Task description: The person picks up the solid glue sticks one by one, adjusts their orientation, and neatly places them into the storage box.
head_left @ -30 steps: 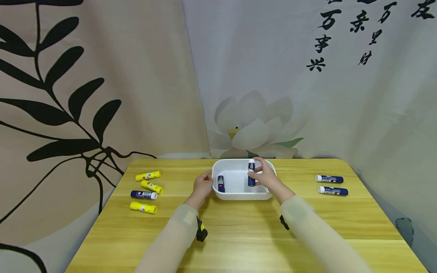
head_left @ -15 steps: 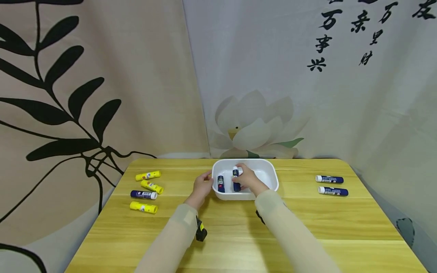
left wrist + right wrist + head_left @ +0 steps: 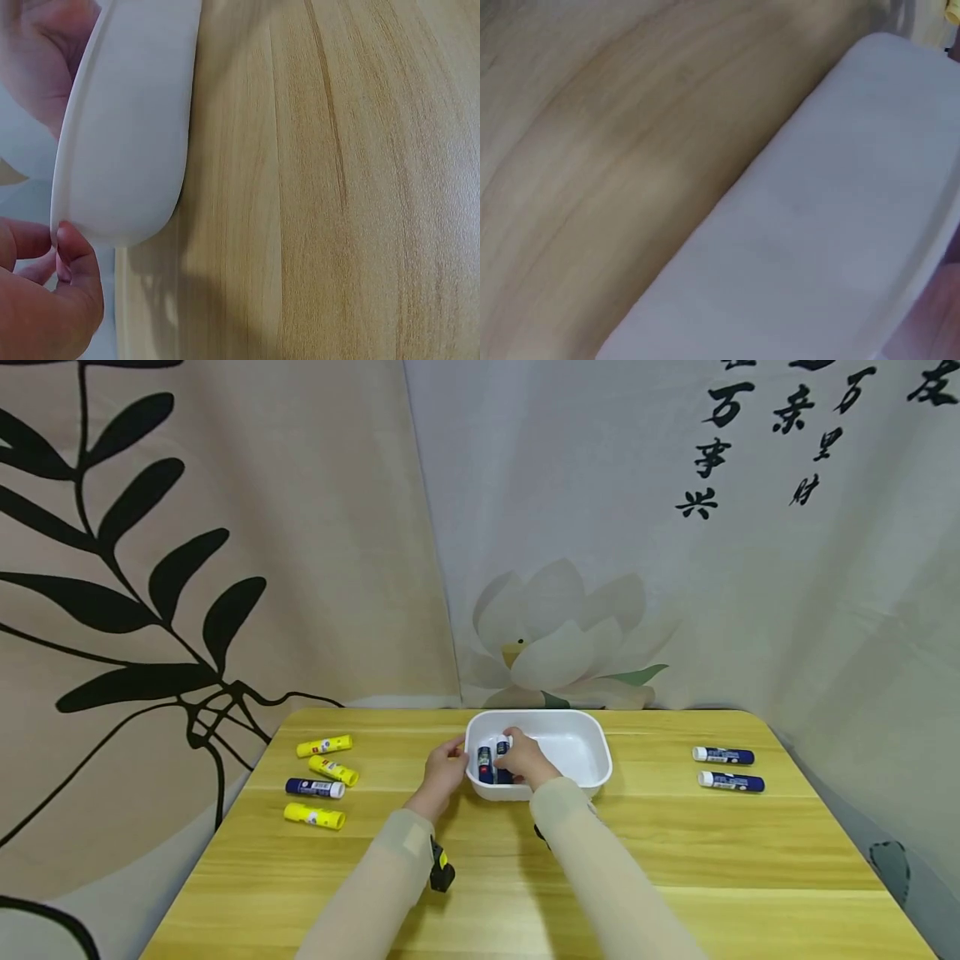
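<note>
Okay, navy glue stick is inside the white tray, toward its left end, white cap at the far side. Right hand has it, grip narrow, thumb and fingers pinching round it. Red-marked stick, also navy, is just beside it in the tray, no hand on it; touching or slightly apart, can't tell at this size. Standing or leaning, unclear for both. Left hand pinches the tray's left rim, thumb against finger, clearest in left wrist view; grip narrow there too. Right wrist view is mostly tray wall, neither stick shows, so right grip read off head view.

Progress, judging by layout: one stick looks placed, second is in the tray but not yet let go, so that placement seems nearly done. Outside the tray, on the worktop: left side has far yellow stick, middle yellow stick, lone navy stick, near yellow stick; right side has upper navy stick and lower navy stick, well apart from the tray. Count: two in, six out. Seems early if the outside ones matter, but which of them count as left over, can't tell
</note>
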The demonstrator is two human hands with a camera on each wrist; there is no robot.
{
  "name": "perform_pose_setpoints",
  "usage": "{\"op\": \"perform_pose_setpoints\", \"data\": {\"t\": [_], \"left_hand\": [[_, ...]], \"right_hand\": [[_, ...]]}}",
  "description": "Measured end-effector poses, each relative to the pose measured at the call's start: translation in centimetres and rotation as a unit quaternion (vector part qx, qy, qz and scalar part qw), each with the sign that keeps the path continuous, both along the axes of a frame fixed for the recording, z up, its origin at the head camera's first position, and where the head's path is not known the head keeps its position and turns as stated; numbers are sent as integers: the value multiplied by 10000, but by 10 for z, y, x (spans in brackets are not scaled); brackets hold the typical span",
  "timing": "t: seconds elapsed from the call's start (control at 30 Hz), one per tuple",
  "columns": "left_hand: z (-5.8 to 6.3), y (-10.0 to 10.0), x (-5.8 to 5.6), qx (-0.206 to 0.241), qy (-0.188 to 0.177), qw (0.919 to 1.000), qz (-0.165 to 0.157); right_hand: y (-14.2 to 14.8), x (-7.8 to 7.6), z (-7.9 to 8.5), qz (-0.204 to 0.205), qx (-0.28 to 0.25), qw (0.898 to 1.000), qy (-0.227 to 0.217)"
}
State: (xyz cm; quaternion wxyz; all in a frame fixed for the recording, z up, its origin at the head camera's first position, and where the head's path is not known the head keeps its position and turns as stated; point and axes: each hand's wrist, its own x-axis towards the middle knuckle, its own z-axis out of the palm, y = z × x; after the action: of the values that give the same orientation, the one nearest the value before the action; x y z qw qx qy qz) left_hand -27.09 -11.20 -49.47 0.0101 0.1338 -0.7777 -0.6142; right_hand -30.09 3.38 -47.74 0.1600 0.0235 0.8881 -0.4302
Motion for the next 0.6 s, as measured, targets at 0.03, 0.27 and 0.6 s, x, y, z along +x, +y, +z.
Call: {"op": "perform_pose_setpoints", "data": {"t": [0.03, 0.27, 0.6], "left_hand": [[0, 0, 0, 17, -20, 10000, 4], [0, 1, 0, 45, -2, 10000, -2], [-1, 0, -1, 50, 6, 10000, 25]], "right_hand": [[-1, 1, 0, -7, 37, 10000, 1], [-9, -1, -2, 126, 334, 9994, 37], [-5, 2, 3, 219, 236, 9995, 3]]}}
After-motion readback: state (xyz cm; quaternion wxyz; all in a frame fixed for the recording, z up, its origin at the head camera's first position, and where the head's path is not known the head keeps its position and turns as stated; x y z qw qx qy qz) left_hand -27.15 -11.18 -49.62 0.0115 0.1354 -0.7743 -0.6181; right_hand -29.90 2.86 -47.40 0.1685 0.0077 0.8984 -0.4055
